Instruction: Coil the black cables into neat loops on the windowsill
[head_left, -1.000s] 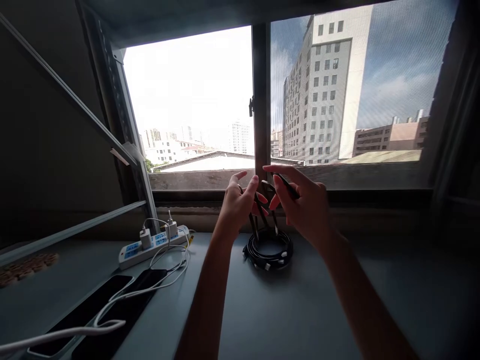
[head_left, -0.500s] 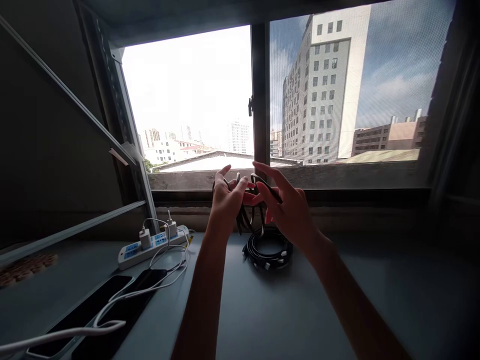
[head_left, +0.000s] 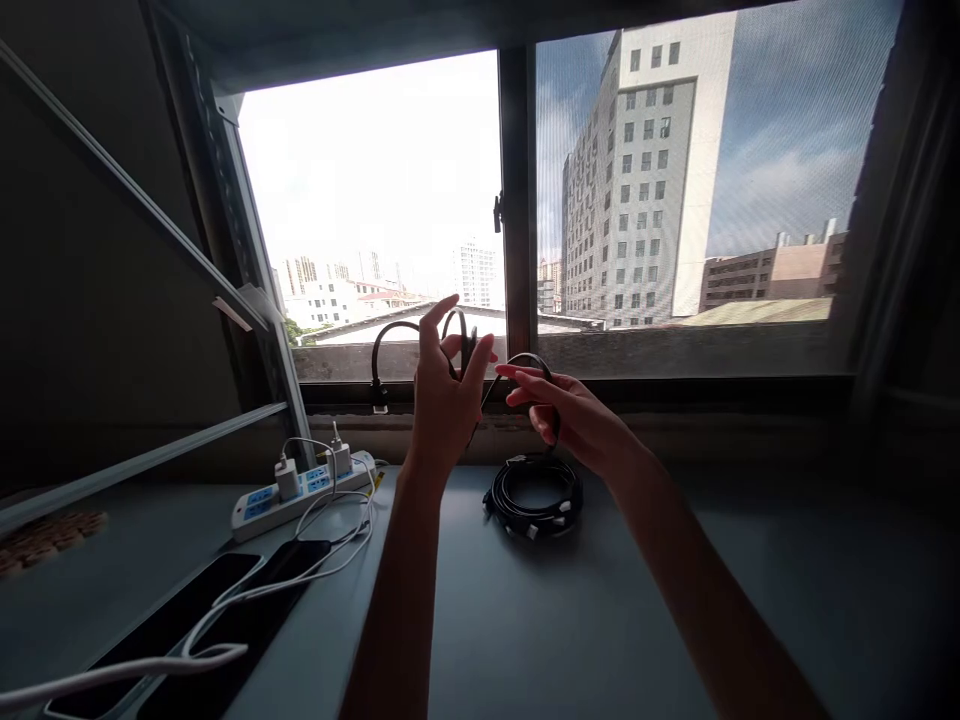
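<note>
A black cable [head_left: 463,345] is looped in my left hand [head_left: 446,395], held up in front of the window. One end with a plug [head_left: 380,398] hangs down to the left of that hand. My right hand [head_left: 574,415] is to the right, its fingers around another stretch of the same cable, which arches between the two hands. Below them a coil of black cables [head_left: 534,498] with several light connector ends lies on the grey table.
At the left a white power strip [head_left: 304,495] holds two chargers with white cables. Dark phone-like devices [head_left: 247,620] lie in front of it. A metal frame [head_left: 277,300] stands at the left, and a window sill [head_left: 675,352] runs behind.
My hands have moved apart. The plug end now hangs out to the left of my left hand, and the loops that hung between the hands are no longer bunched there.
</note>
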